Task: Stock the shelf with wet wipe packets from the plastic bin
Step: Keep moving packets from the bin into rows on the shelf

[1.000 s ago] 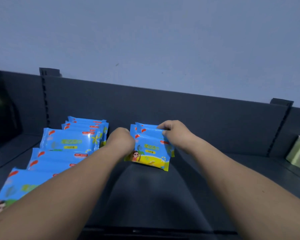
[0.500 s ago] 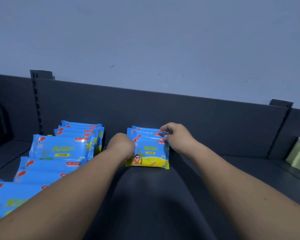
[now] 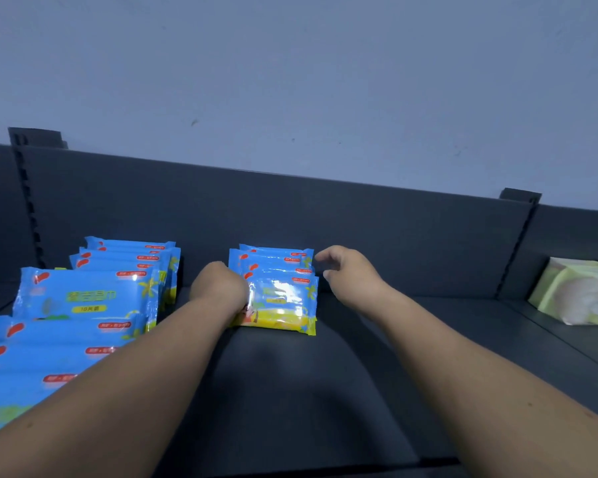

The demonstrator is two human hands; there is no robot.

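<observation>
Blue packets (image 3: 281, 301) sit between left hand (image 3: 218, 288) and right hand (image 3: 349, 274).

The front wet wipe packet (image 3: 87, 298) in the left row is showing large yellow-green Chinese characters across its blue face, too soft to read with certainty. Beneath them, a yellow oval label (image 3: 89, 309) is reading "10", followed by two Chinese characters. Small red tags (image 3: 131, 273) on the packets are carrying white print too small to read. Glare is washing out the print on the front packet of the middle stack (image 3: 280, 301).
</observation>
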